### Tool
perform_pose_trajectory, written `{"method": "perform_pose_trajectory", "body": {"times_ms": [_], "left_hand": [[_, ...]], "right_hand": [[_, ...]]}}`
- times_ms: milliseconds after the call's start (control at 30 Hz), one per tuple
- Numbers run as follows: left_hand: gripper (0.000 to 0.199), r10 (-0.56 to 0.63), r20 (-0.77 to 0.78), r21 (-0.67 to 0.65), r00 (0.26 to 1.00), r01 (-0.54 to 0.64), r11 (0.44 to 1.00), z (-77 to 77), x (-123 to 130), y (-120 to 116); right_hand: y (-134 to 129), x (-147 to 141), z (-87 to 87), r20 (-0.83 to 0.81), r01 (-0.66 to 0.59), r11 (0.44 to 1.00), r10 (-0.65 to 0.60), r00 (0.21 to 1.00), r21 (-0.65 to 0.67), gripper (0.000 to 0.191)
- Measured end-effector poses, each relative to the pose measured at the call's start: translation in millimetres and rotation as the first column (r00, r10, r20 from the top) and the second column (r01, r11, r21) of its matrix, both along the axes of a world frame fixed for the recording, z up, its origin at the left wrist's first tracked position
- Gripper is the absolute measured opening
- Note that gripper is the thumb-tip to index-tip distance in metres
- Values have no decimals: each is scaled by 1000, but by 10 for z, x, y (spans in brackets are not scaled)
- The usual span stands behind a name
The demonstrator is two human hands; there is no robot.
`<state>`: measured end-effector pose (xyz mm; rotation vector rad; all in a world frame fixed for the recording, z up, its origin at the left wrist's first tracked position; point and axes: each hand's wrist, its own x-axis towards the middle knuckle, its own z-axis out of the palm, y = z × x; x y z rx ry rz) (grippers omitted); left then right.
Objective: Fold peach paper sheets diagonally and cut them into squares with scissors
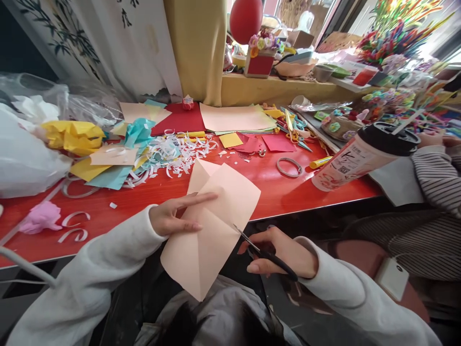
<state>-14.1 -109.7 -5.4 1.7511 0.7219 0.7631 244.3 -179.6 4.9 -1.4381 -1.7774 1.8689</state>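
Peach paper [219,216] held between both hands, scissors [272,259] at its edge.
The paper, creased and layered, slants over the near edge of the red table [147,194], partly above the lap; the left hand [173,218] is clamped on it, thumb and index finger spread across the top, while the right hand [284,250] is closed around the scissors' black handles, the blade tips meeting the paper's right side. Beyond it lie curled white strips [183,156], a yellow square [231,140], and a ring [289,167]; a cup [360,156] leans in view to the right, near a person's striped sleeve [437,173]. Crumpled pink paper [41,217] sits at the left.
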Motion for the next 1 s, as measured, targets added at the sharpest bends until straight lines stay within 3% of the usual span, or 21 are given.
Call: {"method": "perform_pose_trajectory", "body": {"times_ms": [267,1000], "left_hand": [[53,-25,-18,-70,1000,24,997,9,-4,13],[51,-133,-44,58,990,136,989,-43,-147,53]], "right_hand": [[-11,-11,-3,33,-43,998,42,999,47,47],[-99,-97,-67,48,67,995,-64,997,-74,37]]}}
